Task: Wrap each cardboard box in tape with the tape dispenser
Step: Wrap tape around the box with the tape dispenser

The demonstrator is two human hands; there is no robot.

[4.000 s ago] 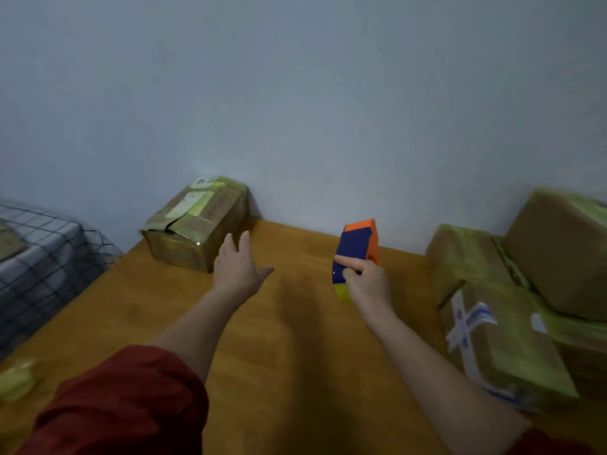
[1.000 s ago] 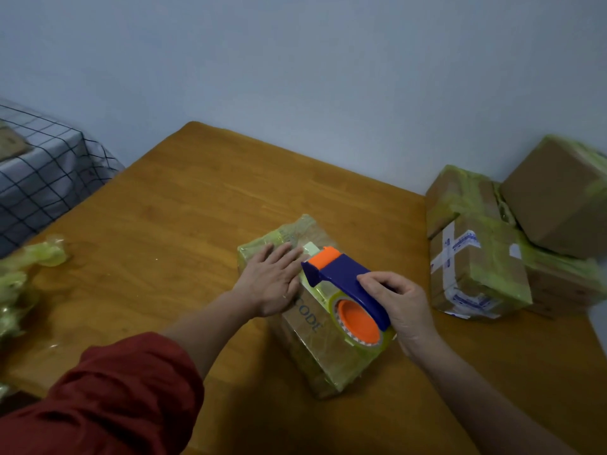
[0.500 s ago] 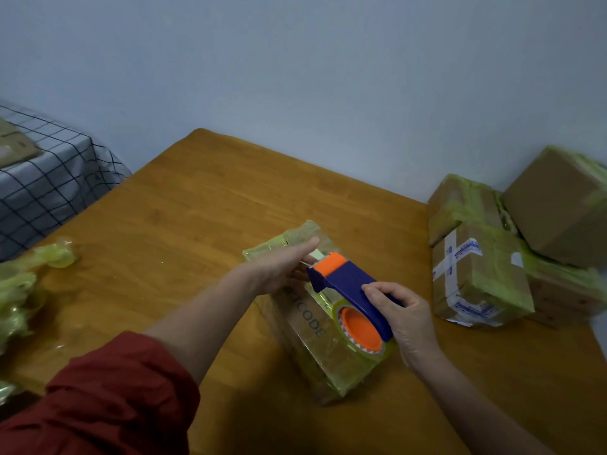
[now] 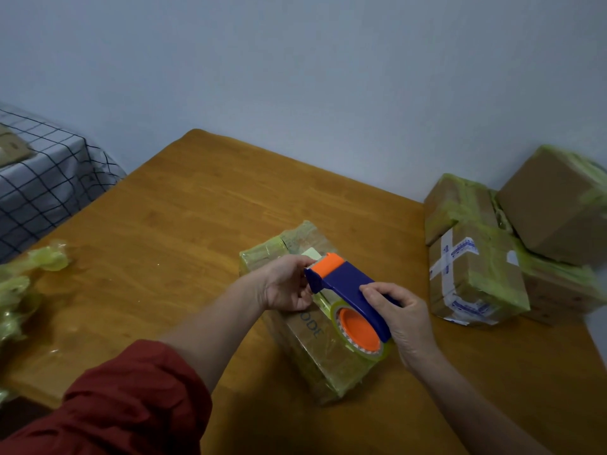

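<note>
Box [image 4: 325, 356]: lies on table [image 4: 197, 224] near its middle, directly under both hands, already sheathed in yellowish film; long axis runs from far left to near right, with the near end towards the right arm. Dispenser [image 4: 348, 284]: blue body, orange nose, held over the box top and along that same axis, nose at the far end, roll [image 4: 358, 330] at the near end; touching the top or just clear of it, cannot tell. Right hand [image 4: 400, 313]: grasps the handle from the right, fingers curled over the blue body. Left hand [image 4: 289, 287]: closes on the nose from the left, thumb under and fingers over, pinching there; nearer of the two to the far end of the box. Likely calls for fixing the tape end at that far end with the left hand, then drawing the dispenser back along the axis with the right. Hidden: left fingertips behind the nose, so no telling whether the tape end or only plastic sits in the pinch; loose tape end and blade edge not made out; far face of the box out of sight. Stack [image 4: 476, 274] of taped boxes: well apart at right, against the wall, blurred at frame edge. Wad [image 4: 19, 284] of spent film: at left, cut off by the frame. Sleeve [image 4: 131, 399]: red, covers the near left forearm
</note>
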